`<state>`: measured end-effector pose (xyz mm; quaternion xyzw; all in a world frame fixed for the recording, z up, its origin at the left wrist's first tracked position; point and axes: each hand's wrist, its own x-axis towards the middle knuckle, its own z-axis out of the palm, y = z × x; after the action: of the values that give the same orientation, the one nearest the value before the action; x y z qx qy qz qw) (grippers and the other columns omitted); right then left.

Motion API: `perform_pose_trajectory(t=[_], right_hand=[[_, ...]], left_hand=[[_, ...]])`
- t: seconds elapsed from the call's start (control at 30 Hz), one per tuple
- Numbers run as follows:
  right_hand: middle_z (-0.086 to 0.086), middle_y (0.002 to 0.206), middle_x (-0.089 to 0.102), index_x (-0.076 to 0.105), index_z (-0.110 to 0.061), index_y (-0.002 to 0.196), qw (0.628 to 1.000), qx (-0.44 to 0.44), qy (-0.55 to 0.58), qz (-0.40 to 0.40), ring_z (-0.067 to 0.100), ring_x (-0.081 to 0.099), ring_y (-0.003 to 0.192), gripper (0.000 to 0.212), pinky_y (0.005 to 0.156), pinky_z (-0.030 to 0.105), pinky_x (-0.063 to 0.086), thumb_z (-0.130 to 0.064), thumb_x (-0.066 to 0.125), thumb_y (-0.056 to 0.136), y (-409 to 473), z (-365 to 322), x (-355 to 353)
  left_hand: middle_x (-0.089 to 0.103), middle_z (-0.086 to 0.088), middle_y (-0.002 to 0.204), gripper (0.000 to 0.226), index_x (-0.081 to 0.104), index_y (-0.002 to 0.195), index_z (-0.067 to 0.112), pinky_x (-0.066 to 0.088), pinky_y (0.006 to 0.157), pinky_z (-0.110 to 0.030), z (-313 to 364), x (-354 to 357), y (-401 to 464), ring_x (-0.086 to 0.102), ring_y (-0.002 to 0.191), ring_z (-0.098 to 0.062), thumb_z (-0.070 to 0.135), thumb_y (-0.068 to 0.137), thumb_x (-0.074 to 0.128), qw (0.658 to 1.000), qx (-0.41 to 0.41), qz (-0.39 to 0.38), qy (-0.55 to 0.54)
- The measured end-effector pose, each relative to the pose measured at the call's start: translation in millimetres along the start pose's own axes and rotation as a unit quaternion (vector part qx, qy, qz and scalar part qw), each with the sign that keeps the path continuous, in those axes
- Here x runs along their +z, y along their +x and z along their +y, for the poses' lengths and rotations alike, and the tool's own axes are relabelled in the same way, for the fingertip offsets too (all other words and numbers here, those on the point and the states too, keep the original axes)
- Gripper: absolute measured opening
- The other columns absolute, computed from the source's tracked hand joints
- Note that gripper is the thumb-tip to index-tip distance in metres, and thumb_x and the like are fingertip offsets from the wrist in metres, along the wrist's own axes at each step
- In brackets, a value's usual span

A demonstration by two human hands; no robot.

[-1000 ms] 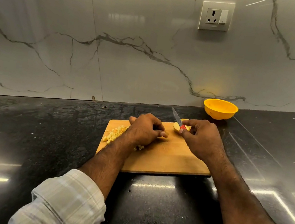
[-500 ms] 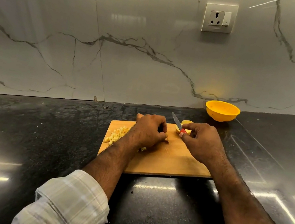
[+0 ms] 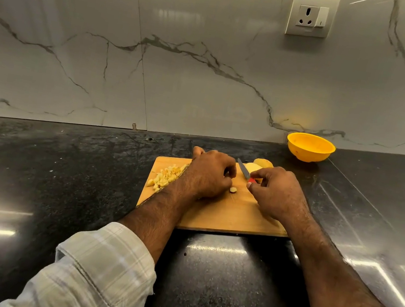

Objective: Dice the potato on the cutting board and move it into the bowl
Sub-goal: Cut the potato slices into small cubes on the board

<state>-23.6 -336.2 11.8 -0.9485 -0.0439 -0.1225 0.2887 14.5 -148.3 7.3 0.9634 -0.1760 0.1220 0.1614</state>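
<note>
Where the two plaid-sleeved forearms cross the near edge of the glossy black stone surface [image 3: 29,177], they run up onto the rectangular pale wooden cutting board [image 3: 225,217], taken here as the landmark.

Left hand [image 3: 209,175]: over the board's middle, knuckles up, fingers curled under. Whether it holds a slice beneath cannot be told. One small cut potato bit [image 3: 233,190] lies on the board just at its fingertips.

Right hand [image 3: 277,191]: on the board's right half, fingers closed round the red handle of a small grey-bladed knife [image 3: 243,168]. Blade points away and to the left, tip up between the two hands.

Board's left end: heap of pale yellow diced potato pieces [image 3: 164,177], partly hidden by the left wrist.

Board's far right corner: the uncut remainder of the yellow potato [image 3: 258,166], cut face toward the knife, lying just beyond the right hand's fingers and touching or nearly touching the blade. Its long axis looks to run roughly along the board's far edge. The right hand is the nearer; the left would have to reach across the blade to steady it.

Beyond the board's far right corner, well apart from it, against the white marble-veined wall: round yellow plastic bowl [image 3: 310,148], no dice visible in it.

Judgement: dicing about half done, transfer not begun.
</note>
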Motion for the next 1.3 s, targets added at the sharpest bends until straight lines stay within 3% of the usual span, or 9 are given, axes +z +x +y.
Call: perform_pose_trajectory(t=[0.23,0.33,0.47,0.73,0.9,1.0,1.13,1.3], right_hand=[[0.002,0.122,0.072,0.070,-0.028,0.134,0.999,0.019,-0.022,-0.016,0.014,0.064,0.100,0.042,0.089,0.038,0.062,-0.039,0.075,0.094,2,0,3],[0.003,0.122,0.072,0.071,-0.026,0.134,0.999,0.021,-0.022,-0.016,0.014,0.064,0.099,0.042,0.089,0.038,0.062,-0.039,0.075,0.094,2,0,1],[0.002,0.121,0.072,0.071,-0.024,0.134,1.000,0.017,-0.023,-0.013,0.012,0.061,0.097,0.041,0.087,0.036,0.060,-0.037,0.075,0.095,0,-2,-1],[0.003,0.117,0.072,0.072,-0.024,0.132,0.999,0.037,-0.015,-0.003,0.014,0.063,0.096,0.039,0.084,0.036,0.062,-0.035,0.075,0.095,-1,-4,-5],[0.002,0.111,0.074,0.072,-0.023,0.132,1.000,0.009,0.005,-0.005,0.008,0.060,0.084,0.037,0.075,0.029,0.057,-0.033,0.074,0.096,-5,-7,-7],[0.000,0.109,0.073,0.074,-0.022,0.130,1.000,-0.015,0.010,-0.022,0.009,0.062,0.087,0.035,0.076,0.028,0.055,-0.031,0.075,0.095,-7,-10,-6],[-0.010,0.086,0.063,0.075,-0.025,0.121,0.995,-0.035,-0.019,-0.096,0.008,0.059,0.080,0.027,0.066,0.023,0.046,-0.030,0.075,0.094,-9,-14,-1],[-0.004,0.111,0.065,0.067,-0.029,0.120,0.984,-0.002,-0.101,-0.145,0.015,0.061,0.102,0.027,0.092,0.036,0.059,-0.032,0.072,0.093,-7,-13,-3]], left_hand=[[0.069,0.012,0.097,0.009,0.066,0.097,0.031,0.027,0.112,-0.051,1,3,0,0.061,0.101,-0.009,0.039,0.095,0.069,1.000,-0.008,0.025,-0.004],[0.071,0.010,0.104,0.013,0.062,0.112,0.032,0.028,0.113,-0.053,-2,1,-2,0.062,0.105,-0.012,0.034,0.099,0.065,0.999,-0.003,0.042,-0.019],[0.069,0.006,0.123,0.037,0.059,0.140,0.039,0.026,0.113,-0.054,-3,0,-2,0.058,0.123,-0.015,0.031,0.105,0.058,0.999,0.004,0.042,-0.020],[0.075,0.011,0.112,0.021,0.071,0.118,0.032,0.024,0.113,-0.050,-3,6,-1,0.063,0.114,-0.011,0.037,0.098,0.072,0.998,0.005,0.048,-0.033],[0.073,0.014,0.091,0.016,0.068,0.102,0.029,0.038,0.107,-0.049,-21,2,3,0.067,0.090,-0.008,0.034,0.091,0.080,0.985,-0.004,0.144,-0.090],[0.074,0.014,0.093,0.008,0.069,0.102,0.029,0.039,0.104,-0.049,-32,-1,2,0.068,0.092,-0.012,0.028,0.095,0.074,0.977,-0.030,0.183,-0.106],[0.074,0.012,0.095,0.011,0.069,0.104,0.030,0.040,0.102,-0.050,-34,-1,3,0.068,0.095,-0.015,0.021,0.096,0.069,0.974,-0.049,0.189,-0.115],[0.072,0.018,0.089,0.007,0.070,0.097,0.035,0.046,0.101,-0.054,-29,1,6,0.068,0.092,-0.010,0.033,0.092,0.073,0.973,-0.057,0.165,-0.154]])
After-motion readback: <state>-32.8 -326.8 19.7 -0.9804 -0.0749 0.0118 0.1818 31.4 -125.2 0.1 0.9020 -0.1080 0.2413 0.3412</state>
